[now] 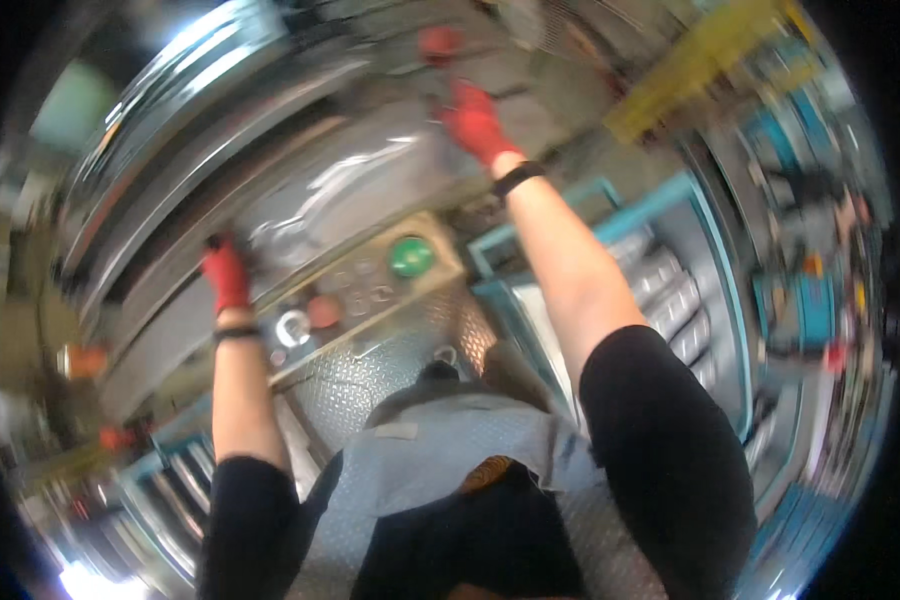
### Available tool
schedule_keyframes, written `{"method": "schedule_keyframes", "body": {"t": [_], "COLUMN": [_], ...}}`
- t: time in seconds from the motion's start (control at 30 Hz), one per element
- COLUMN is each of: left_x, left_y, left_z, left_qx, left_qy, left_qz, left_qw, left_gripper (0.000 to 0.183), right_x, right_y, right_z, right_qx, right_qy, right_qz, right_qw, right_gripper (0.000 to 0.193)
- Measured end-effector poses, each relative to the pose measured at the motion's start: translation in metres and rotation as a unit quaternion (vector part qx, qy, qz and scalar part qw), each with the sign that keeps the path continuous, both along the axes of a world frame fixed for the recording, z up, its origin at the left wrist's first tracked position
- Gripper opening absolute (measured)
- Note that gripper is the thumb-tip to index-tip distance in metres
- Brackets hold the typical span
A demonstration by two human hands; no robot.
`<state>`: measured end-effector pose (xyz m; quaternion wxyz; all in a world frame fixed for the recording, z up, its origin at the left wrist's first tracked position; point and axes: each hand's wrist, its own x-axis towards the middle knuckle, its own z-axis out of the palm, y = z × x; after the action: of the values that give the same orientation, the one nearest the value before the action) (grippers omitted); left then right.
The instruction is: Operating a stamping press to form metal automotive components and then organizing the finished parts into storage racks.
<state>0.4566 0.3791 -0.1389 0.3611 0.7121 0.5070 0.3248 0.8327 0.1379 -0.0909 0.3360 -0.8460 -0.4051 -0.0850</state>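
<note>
My left hand (228, 277), in a red glove, reaches forward just beyond the left end of a control panel (434, 226). A small dark spot shows at its fingertips, and blur hides whether it grips anything. My right hand (476, 122), also red-gloved, is stretched farther out, near the right end of a shiny metal surface (340, 185). Its fingers are smeared by motion. The panel between my arms carries a large green button (411, 257), a red button (322, 311) and several small controls.
Long metal machine beams (185, 165) run across the far left. At right, a blue-framed bin (715, 240) holds several shiny metal parts (675, 300); another rack of parts (175, 500) stands lower left. A yellow beam (695, 70) slants at far right. Beneath me lies a treadplate (360, 385).
</note>
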Motion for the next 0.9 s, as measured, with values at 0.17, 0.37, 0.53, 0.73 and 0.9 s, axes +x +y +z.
{"method": "schedule_keyframes", "body": {"t": [0.17, 0.37, 0.53, 0.73, 0.9], "left_x": [-0.018, 0.088, 0.162, 0.167, 0.143], "left_y": [-0.055, -0.316, -0.516, -0.738, -0.889], "left_z": [0.016, 0.016, 0.007, -0.017, -0.059], "left_qx": [0.286, 0.041, 0.141, 0.017, -0.197], "left_qy": [0.128, 0.097, 0.066, 0.052, 0.283], "left_qz": [-0.009, -0.570, -0.813, -0.899, -0.884], "left_qw": [0.949, 0.815, 0.561, 0.434, 0.316], "left_gripper": [0.033, 0.035, 0.029, 0.021, 0.020], "right_x": [-0.111, -0.289, -0.415, -0.463, -0.436], "right_y": [-0.202, -0.484, -0.651, -0.805, -0.893], "right_z": [0.016, -0.075, -0.121, -0.192, -0.218], "right_qx": [0.104, -0.061, 0.066, 0.143, 0.224], "right_qy": [0.004, 0.254, 0.388, 0.341, 0.352], "right_qz": [-0.062, -0.282, -0.533, -0.696, -0.721], "right_qw": [0.993, 0.923, 0.749, 0.615, 0.554], "right_gripper": [0.046, 0.035, 0.035, 0.024, 0.040]}}
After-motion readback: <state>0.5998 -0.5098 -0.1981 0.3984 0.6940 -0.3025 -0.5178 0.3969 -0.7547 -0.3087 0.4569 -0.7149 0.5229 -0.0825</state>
